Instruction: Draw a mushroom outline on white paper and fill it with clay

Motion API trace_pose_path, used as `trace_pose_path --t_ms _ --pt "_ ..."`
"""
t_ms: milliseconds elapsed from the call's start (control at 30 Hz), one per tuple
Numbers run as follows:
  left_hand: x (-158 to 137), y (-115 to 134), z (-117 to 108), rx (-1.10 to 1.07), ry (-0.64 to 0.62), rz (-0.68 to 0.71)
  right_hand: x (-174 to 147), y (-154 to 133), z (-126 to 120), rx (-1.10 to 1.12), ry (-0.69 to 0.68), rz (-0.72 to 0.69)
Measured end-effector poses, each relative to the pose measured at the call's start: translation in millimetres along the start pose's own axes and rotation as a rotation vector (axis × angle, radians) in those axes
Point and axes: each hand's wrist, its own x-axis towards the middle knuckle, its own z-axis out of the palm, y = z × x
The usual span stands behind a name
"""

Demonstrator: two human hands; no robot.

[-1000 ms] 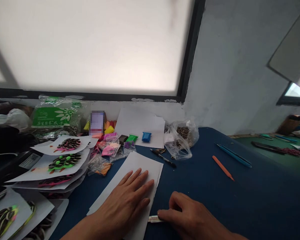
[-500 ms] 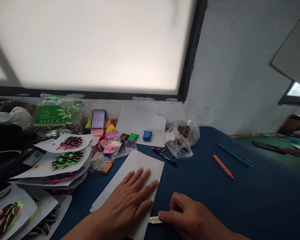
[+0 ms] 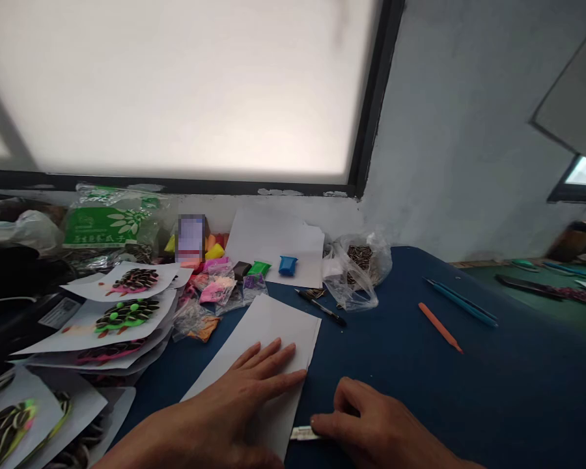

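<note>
The step in hand looks like steadying the paper [image 3: 279, 316] with the tool [image 3: 303, 432] set at its right edge. The left hand [image 3: 241, 398] lies spread on the paper, which rests on the blue surface [image 3: 395, 345]. The right hand [image 3: 371, 417] pinches the pale tool between thumb and forefinger; whether its tip goes under the paper, I cannot tell. The next move seems to call for firm left-hand pressure, fingers clear of the tool.
</note>
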Motion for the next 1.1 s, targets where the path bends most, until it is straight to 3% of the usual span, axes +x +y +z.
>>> trace_pose_path --t_ms 1100 --pt "6 -7 -10 -0.101 -0.107 -0.027 3 -7 -12 0.013 -0.114 0.021"
